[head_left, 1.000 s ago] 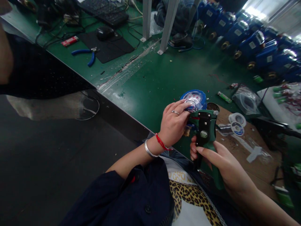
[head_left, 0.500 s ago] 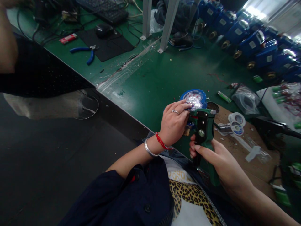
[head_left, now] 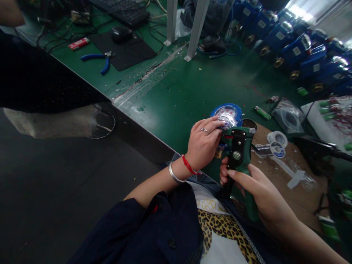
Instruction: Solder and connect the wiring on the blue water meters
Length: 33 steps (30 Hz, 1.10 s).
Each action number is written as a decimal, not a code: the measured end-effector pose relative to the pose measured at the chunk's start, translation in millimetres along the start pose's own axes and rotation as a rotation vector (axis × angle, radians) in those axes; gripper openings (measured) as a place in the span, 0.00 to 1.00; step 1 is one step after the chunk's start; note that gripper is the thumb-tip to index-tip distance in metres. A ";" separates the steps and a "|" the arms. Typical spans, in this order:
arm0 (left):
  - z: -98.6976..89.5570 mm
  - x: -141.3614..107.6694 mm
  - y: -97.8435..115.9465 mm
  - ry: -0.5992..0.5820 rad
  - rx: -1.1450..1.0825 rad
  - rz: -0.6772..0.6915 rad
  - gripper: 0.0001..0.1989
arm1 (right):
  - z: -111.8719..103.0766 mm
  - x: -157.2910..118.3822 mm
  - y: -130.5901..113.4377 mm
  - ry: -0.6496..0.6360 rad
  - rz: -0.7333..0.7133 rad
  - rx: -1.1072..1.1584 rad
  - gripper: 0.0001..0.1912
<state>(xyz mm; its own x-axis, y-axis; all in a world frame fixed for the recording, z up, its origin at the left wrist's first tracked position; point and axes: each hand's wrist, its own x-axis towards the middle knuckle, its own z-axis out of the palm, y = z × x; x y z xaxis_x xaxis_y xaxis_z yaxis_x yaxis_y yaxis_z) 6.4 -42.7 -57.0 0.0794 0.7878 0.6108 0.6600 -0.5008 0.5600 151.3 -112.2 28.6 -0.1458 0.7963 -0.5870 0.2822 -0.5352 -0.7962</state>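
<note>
My left hand [head_left: 204, 142], with a ring, a red cord and a silver bangle, is closed over the near left side of a round blue meter [head_left: 234, 110] with a shiny lid. A brass fitting [head_left: 219, 151] shows below it. My right hand [head_left: 249, 181] grips a green and black wire stripper [head_left: 238, 146] by its handles, upright. The stripper's head is right beside my left fingertips. Its jaws and any wire in them are hidden by my fingers.
Solder spools [head_left: 276, 149] lie on a brown board [head_left: 308, 200] at right. Blue meters [head_left: 295, 51] stand in rows behind. Blue-handled cutters [head_left: 106, 64] lie near a mouse [head_left: 121, 34]. Metal posts [head_left: 195, 33] rise from the green bench [head_left: 176, 99]. Another person's arm [head_left: 11, 14] is at far left.
The wire stripper has shifted slightly right and its handles stand a little farther apart. My left hand stays in place. The other person's arm at left has moved up.
</note>
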 end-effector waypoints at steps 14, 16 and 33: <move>0.5 -0.4 -1.5 0.020 -0.029 0.013 0.10 | -0.1 -0.2 0.4 -0.003 -0.005 -0.087 0.11; 0.7 -0.4 -1.3 0.026 -0.027 0.012 0.10 | -0.8 1.0 2.0 0.001 -0.007 -0.098 0.11; 2.3 -0.4 -1.3 0.037 -0.064 0.006 0.10 | -0.4 4.0 4.1 0.050 -0.022 -0.144 0.13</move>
<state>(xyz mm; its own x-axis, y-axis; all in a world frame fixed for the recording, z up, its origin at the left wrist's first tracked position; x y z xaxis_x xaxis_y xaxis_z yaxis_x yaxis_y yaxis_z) 7.3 -41.5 -59.2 0.0546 0.7715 0.6339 0.6102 -0.5283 0.5904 152.3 -111.2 23.1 -0.1074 0.8225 -0.5586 0.4133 -0.4741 -0.7775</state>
